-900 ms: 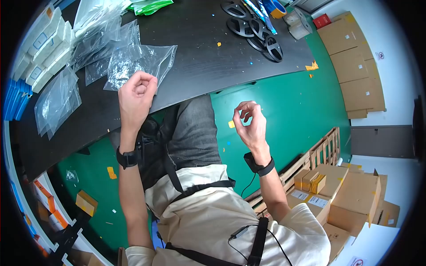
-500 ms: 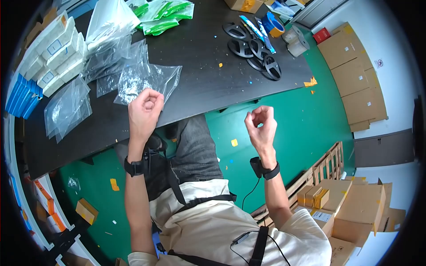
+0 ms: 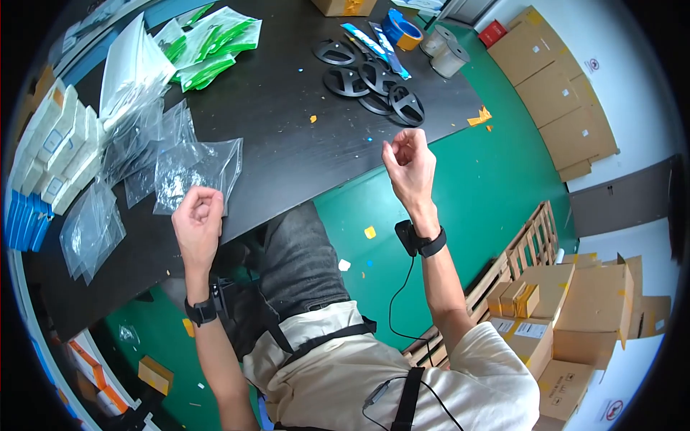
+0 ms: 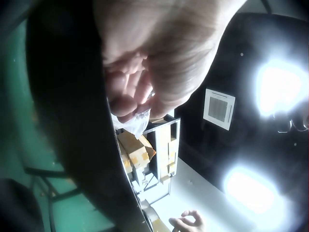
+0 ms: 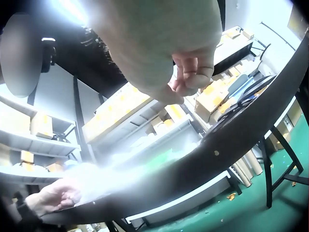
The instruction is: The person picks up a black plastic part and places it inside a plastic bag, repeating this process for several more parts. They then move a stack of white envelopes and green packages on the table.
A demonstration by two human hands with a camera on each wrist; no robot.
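My left hand (image 3: 198, 215) hovers over the near edge of the black table (image 3: 287, 136), fingers curled into a loose fist, just below a clear plastic bag (image 3: 194, 172) of small parts. In the left wrist view the left hand's curled fingers (image 4: 130, 96) show nothing clearly held. My right hand (image 3: 406, 154) is raised by the table's right edge, fingers curled with their tips together. The right wrist view shows the same bunched fingertips (image 5: 190, 72) with nothing visible in them.
Black reels (image 3: 374, 82), blue tape (image 3: 401, 27) and green packets (image 3: 208, 50) lie at the table's far side. More clear bags (image 3: 90, 223) and white boxes (image 3: 50, 158) are at the left. Cardboard boxes (image 3: 560, 309) and a wooden pallet (image 3: 525, 244) stand on the green floor.
My right hand has come forward from over the floor to the table's edge. My left hand has drawn back off the clear bag toward the near edge. Both stay curled.
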